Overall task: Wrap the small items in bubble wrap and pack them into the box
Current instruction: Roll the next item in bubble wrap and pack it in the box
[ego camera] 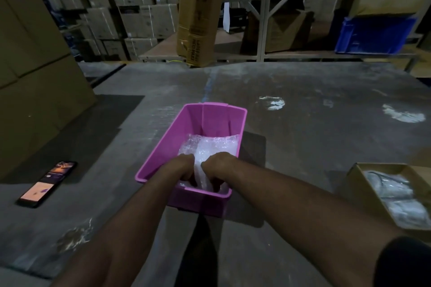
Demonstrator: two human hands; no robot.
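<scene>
Item: bubble wrap (210, 147) in pink bin (163, 147), 6 o'clock end. Left hand (184, 166) and right hand (215, 165): each grip pinching wrap. Press yours evenly, flat.

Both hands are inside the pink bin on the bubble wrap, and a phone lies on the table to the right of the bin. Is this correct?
Not quite. The head view shows the phone lying on the table to the left of the pink bin, not to the right; a cardboard box stands on the right. The rest holds: the left hand and the right hand are both inside the bin on the bubble wrap.
</scene>
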